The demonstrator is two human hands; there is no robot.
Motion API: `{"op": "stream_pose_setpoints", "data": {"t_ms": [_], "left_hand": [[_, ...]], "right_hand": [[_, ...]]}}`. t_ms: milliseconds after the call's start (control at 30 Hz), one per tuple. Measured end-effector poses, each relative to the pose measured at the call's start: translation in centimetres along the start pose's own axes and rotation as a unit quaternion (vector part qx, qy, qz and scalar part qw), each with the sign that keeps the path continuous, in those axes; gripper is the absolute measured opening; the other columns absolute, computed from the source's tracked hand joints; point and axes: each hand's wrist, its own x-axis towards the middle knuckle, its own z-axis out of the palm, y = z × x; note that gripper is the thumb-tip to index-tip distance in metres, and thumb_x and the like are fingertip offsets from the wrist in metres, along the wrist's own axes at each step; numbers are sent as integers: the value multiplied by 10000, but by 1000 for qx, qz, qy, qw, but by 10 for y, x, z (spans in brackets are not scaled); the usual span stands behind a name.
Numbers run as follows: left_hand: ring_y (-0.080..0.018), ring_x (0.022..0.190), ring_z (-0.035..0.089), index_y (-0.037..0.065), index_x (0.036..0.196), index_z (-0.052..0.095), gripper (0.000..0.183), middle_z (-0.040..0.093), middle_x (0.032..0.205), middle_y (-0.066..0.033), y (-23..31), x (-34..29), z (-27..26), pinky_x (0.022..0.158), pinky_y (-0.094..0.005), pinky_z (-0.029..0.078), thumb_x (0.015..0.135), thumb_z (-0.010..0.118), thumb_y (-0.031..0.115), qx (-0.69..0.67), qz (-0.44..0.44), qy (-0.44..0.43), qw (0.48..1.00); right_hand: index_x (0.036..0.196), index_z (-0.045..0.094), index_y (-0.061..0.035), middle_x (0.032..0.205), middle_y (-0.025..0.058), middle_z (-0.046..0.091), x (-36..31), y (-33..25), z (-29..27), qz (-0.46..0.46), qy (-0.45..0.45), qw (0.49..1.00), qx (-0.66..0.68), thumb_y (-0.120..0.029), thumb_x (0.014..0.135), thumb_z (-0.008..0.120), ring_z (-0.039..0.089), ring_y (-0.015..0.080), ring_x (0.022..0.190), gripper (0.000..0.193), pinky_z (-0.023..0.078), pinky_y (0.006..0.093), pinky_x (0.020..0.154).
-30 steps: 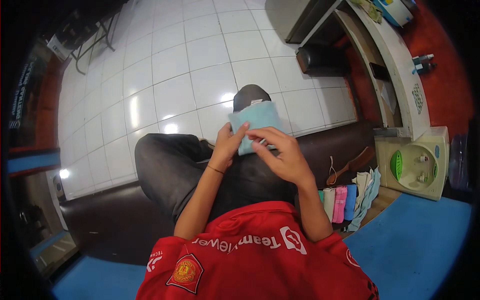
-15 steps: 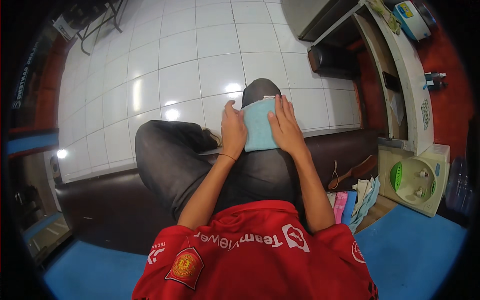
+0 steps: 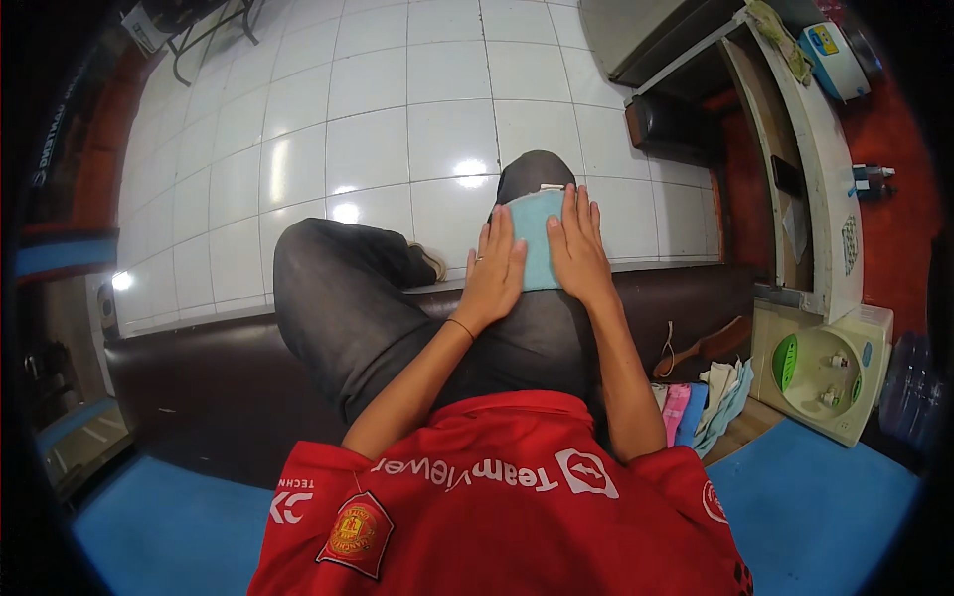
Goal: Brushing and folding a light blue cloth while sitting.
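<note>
A folded light-blue cloth (image 3: 538, 236) lies flat on my right thigh, close to the knee, with a small white tag at its far edge. My left hand (image 3: 496, 270) rests along the cloth's left side, fingers stretched out and pointing away from me. On the opposite side, my right hand (image 3: 579, 246) lies flat over the right edge, its fingers straight and its thumb on the cloth. Neither hand grips anything. The cloth's side edges are partly hidden beneath my palms.
I sit on a dark brown padded bench (image 3: 219, 397). To my right are several folded cloths (image 3: 696, 409), a wooden-handled brush-like thing (image 3: 717, 350) and a cream water dispenser (image 3: 820, 372). White shelving (image 3: 835, 219) and a black stool (image 3: 676, 124) stand farther off.
My left hand has come down from the cloth's left edge and now lies flatter on it, fingers straighter. My right hand stays on the right side. The view has shifted slightly.
</note>
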Motion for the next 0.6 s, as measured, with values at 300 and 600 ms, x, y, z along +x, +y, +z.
{"op": "stream_pose_setpoints", "data": {"t_ms": [300, 600], "left_hand": [[-442, 1416, 230, -87, 1464, 218, 556, 226, 1544, -250, -7, 26, -29, 1155, -405, 242, 993, 384, 157, -30, 13, 275, 961], [-396, 1402, 296, 128, 1412, 473, 445, 356, 1507, -175, 36, 33, 0, 1107, -559, 251, 1012, 383, 299, 24, 89, 46, 995]], "right_hand": [[1497, 242, -5, 1531, 276, 240, -3, -7, -1, 33, -23, 999, -22, -353, 1023, 329, 183, 509, 1405, 594, 203, 502, 1156], [1493, 196, 55, 1553, 254, 212, 0, 10, -6, 12, -50, 989, 141, -316, 1046, 290, 145, 323, 1474, 588, 129, 405, 1189]]}}
